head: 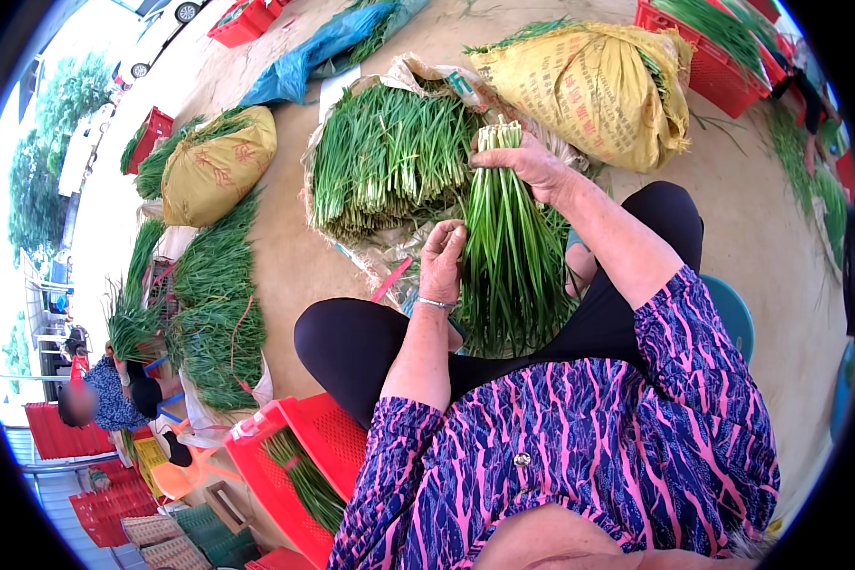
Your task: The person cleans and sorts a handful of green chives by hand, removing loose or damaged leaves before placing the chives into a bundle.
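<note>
My right hand [524,167] grips a bunch of garlic chives [509,249] near its pale cut ends. The bunch hangs with stems up and green leaves fanning down between my knees. Beside the leaves, my left hand [443,256] has its fingers curled in; I see nothing held in it, though its far side is hidden. A metal bracelet [436,303] circles that wrist. Just beyond the hands lies a large pile of chives [395,153] on an opened woven sack [442,70], cut ends mostly facing me.
Yellow woven sacks with chives stand at far right [577,92] and left [221,167]. A red plastic crate [296,413] beside my left leg holds a tied bundle [303,477]. Farther left, a person [114,388] sits by loose chives [217,306]. A blue-green stool [730,313] shows behind my right leg.
</note>
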A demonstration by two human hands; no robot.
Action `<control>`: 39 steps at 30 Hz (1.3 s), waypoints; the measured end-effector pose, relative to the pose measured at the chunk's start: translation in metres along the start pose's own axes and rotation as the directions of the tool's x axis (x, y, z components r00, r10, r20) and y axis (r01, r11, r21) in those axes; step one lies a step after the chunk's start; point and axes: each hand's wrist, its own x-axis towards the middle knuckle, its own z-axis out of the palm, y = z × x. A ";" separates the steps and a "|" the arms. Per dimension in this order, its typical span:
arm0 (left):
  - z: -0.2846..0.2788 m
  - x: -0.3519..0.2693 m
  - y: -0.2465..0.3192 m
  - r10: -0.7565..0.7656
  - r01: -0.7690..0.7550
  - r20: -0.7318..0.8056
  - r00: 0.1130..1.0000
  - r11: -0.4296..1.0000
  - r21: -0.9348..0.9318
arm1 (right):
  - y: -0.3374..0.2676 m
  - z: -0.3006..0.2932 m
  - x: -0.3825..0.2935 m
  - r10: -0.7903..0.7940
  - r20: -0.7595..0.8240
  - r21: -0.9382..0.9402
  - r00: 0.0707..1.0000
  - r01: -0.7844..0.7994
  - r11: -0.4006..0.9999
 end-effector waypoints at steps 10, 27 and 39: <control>0.016 -0.007 -0.008 -0.067 0.064 -0.006 0.998 0.968 -0.241 | -0.005 0.001 0.001 -0.031 -0.049 0.040 0.998 0.033 0.999; 0.031 -0.021 0.033 0.268 -0.309 0.157 0.950 0.768 0.561 | -0.017 -0.024 -0.006 -0.123 0.077 0.171 0.989 0.108 0.979; 0.001 -0.002 0.013 0.328 -0.210 -0.177 0.928 0.854 0.476 | -0.023 -0.030 -0.007 -0.140 0.049 0.110 0.989 0.134 0.985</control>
